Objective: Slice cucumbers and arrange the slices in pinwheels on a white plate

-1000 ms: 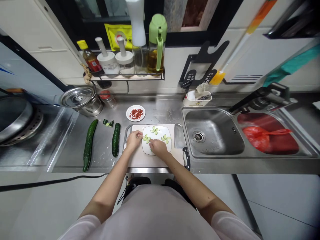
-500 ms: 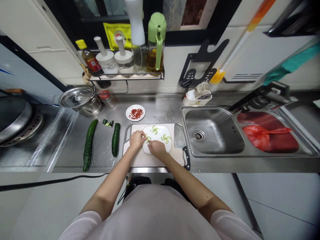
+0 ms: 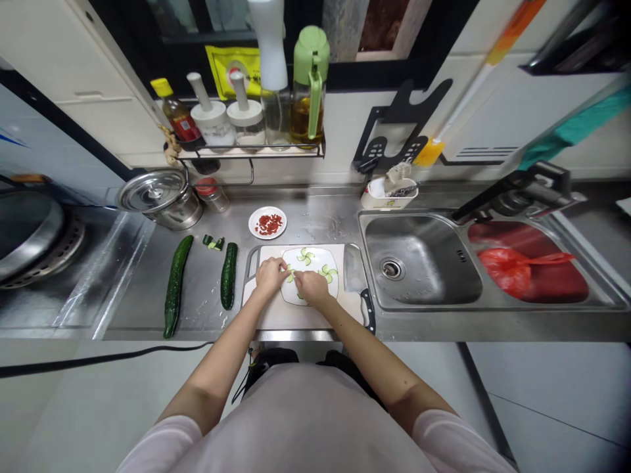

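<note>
A white square plate (image 3: 320, 259) lies on the cutting board (image 3: 270, 318). On it, thin cucumber slices form pinwheels, one at the top (image 3: 305, 255) and one at the right (image 3: 327, 273). My left hand (image 3: 269, 276) reaches over the plate's left edge, thumb and finger pinched on a cucumber slice (image 3: 290, 275) in the left pinwheel. Across from it, my right hand (image 3: 313, 289) is closed, its fingertips beside the same slices. Whatever it holds is too small to make out. The right hand partly covers more slices at the plate's bottom.
A cleaver (image 3: 353, 269) lies along the board's right side. Two cucumbers (image 3: 177, 286) (image 3: 228, 276) and some cut ends (image 3: 213, 243) rest at left. Behind the board stands a dish of red bits (image 3: 267, 224). The sink (image 3: 421, 263) is at right, and a steel pot (image 3: 172, 203) back left.
My right hand has shifted slightly to the right, its fingertips drawn back a little from the left pinwheel. My left hand stays nearly in place.
</note>
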`<state>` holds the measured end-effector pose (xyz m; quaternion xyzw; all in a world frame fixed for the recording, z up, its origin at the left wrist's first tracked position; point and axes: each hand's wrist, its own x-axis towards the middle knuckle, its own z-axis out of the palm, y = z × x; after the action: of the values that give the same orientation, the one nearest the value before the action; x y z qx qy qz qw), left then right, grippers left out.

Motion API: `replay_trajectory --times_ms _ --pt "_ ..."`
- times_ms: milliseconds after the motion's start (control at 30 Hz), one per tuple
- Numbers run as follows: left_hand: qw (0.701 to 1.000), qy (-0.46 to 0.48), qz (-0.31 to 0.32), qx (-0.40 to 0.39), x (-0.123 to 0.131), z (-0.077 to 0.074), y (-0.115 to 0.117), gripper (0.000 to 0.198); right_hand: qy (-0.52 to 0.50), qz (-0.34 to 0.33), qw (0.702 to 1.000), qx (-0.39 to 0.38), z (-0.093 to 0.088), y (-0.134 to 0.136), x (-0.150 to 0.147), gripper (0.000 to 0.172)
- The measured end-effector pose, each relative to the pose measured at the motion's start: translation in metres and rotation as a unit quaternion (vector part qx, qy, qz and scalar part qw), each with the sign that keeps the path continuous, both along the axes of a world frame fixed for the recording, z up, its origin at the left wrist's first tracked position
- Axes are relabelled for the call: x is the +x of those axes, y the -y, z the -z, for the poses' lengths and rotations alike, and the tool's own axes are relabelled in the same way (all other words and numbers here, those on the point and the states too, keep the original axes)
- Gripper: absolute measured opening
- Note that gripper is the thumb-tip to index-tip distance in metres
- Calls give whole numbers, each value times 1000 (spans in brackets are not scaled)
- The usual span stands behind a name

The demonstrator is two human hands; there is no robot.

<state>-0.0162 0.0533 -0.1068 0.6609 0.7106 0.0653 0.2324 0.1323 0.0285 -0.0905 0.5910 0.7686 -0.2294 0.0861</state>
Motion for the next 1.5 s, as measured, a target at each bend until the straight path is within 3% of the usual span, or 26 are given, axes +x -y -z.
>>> replay_trajectory --times_ms 167,367,567,700,800,933,1000,1100,1300,1500 --pt "1000 -18 6 6 2 -1 1 13 -21 20 1000 10 -4 -1 6 38" --pt "999 -35 27 25 8 -6 5 12 -72 119 989 52 -11 0 41 42" --pt "999 -21 21 20 12 -9 8 15 -159 225 956 96 -9 11 79 41" --pt "996 76 -30 29 2 -7 10 17 -232 267 925 139 -6 26 100 44" --pt "971 182 -114 107 -10 -7 17 24 -274 298 896 182 -5 37 115 46" --pt "899 279 -231 246 -23 -5 45 35 -328 337 844 257 -11 52 127 48" --pt "879 304 -253 267 -25 0 64 37 -351 355 819 283 -16 58 129 47" --pt "876 328 -254 246 -24 14 91 42 -374 366 797 302 -21 63 127 45" --pt "876 340 -259 224 -17 32 112 43 -394 317 819 272 -30 39 110 43" --pt "865 364 -266 221 -10 28 108 45 -330 172 902 220 -44 -40 60 34"
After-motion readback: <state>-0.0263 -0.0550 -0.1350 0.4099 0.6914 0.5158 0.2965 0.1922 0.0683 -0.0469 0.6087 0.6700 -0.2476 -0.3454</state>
